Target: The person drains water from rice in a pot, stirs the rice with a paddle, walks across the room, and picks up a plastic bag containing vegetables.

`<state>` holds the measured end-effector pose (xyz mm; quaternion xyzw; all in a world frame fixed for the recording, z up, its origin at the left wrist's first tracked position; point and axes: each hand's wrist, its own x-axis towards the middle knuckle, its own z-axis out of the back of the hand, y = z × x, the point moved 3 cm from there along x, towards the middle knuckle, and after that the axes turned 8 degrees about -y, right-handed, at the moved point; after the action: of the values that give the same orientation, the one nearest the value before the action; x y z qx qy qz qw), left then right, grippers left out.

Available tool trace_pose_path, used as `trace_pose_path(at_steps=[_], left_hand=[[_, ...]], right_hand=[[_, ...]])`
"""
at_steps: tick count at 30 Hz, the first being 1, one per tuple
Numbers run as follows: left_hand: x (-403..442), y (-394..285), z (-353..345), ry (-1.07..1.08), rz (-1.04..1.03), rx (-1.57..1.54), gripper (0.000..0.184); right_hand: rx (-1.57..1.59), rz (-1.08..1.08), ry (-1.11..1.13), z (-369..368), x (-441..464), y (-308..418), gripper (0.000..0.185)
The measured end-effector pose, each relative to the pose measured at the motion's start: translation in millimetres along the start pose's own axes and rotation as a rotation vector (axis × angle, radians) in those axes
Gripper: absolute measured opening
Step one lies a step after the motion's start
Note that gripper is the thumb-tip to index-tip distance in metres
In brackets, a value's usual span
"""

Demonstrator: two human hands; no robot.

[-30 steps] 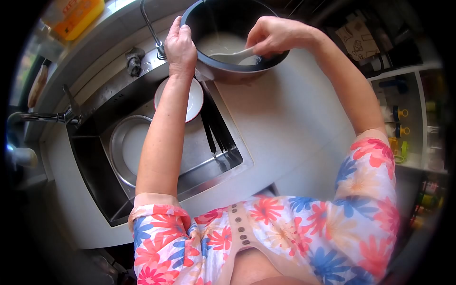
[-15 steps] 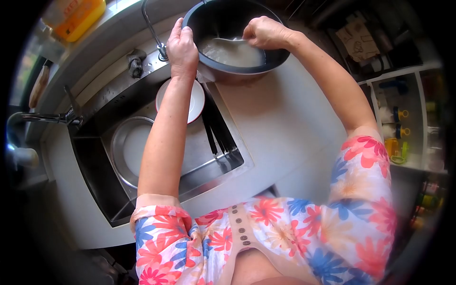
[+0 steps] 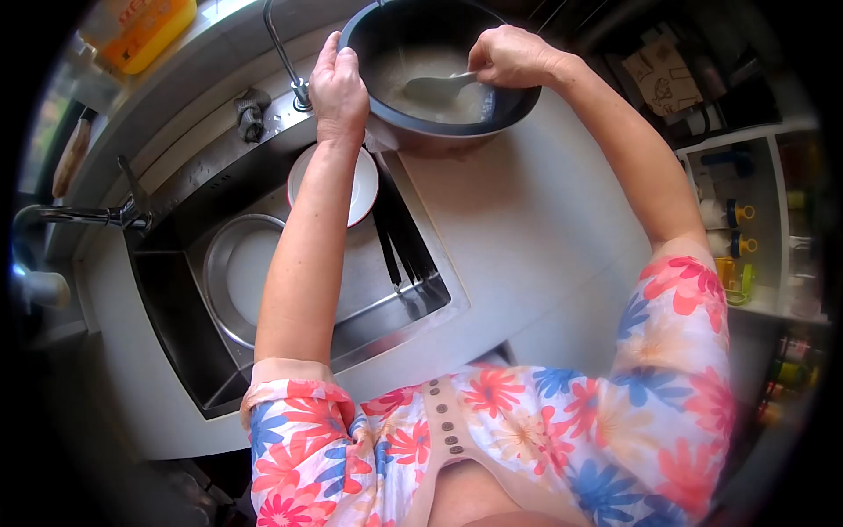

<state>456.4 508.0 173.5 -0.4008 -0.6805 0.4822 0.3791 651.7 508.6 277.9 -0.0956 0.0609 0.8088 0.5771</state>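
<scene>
Below, pale counter (image 3: 509,246) borders pot (image 3: 430,136) and sink (image 3: 171,316).

Pot (image 3: 430,132), far rim cut off by the upper edge, its contents (image 3: 443,111) too indistinct to identify; spoon (image 3: 428,87), handle end concealed in the right hand (image 3: 514,57); white bowl (image 3: 363,189) and metal pan (image 3: 244,272), each partly hidden behind the left forearm (image 3: 303,263); yellow container (image 3: 145,42), top cropped, lettering illegible; shelf goods (image 3: 795,371) at right, blurred.
</scene>
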Motion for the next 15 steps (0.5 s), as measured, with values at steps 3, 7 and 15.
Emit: trace_pose_path(at_steps=[3,7,15], left_hand=[[-0.8,-2.6,0.4,0.005,0.028,-0.010,0.043],[0.6,-0.9,2.3,0.000,0.030,-0.052,0.042],[1.2,0.5,0.7,-0.001,0.022,-0.049,0.041]], right_hand=[[0.023,-0.013,-0.127,13.6,6.3,-11.4,0.019],[-0.083,-0.013,-0.164,22.1,12.4,-9.6,0.021],[0.152,-0.026,0.279,14.1,-11.8,14.1,0.017]])
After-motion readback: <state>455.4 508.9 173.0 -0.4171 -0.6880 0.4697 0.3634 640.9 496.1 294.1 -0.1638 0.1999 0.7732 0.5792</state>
